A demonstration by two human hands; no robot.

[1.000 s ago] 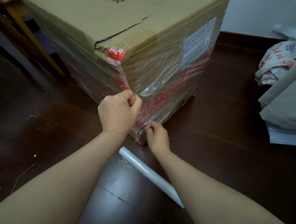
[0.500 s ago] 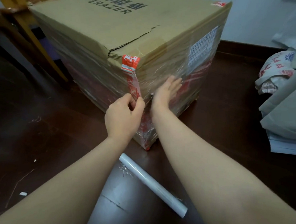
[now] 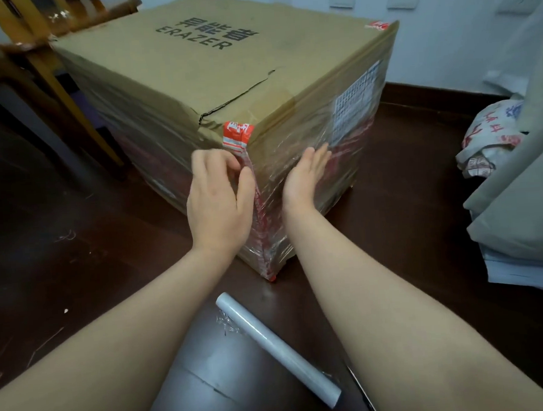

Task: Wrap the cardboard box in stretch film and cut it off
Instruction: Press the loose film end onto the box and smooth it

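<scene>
The cardboard box [image 3: 224, 71] is showing glossy, wrinkled stretch film [image 3: 299, 159] on its sides — your right hand [image 3: 306, 174] is pressing flat, your left hand [image 3: 219, 202] is resting loosely curled at the corner.

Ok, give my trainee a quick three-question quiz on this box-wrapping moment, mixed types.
1. True or false: the film roll lies on the floor, in neither hand.
2. The right hand is: A) flat against the wrapped side of the cardboard box; B) gripping scissors; C) lifting the roll.
3. Fill in: the left hand is at the box's near ____, over the red tape.

Key: 1 true; 2 A; 3 corner.
</scene>
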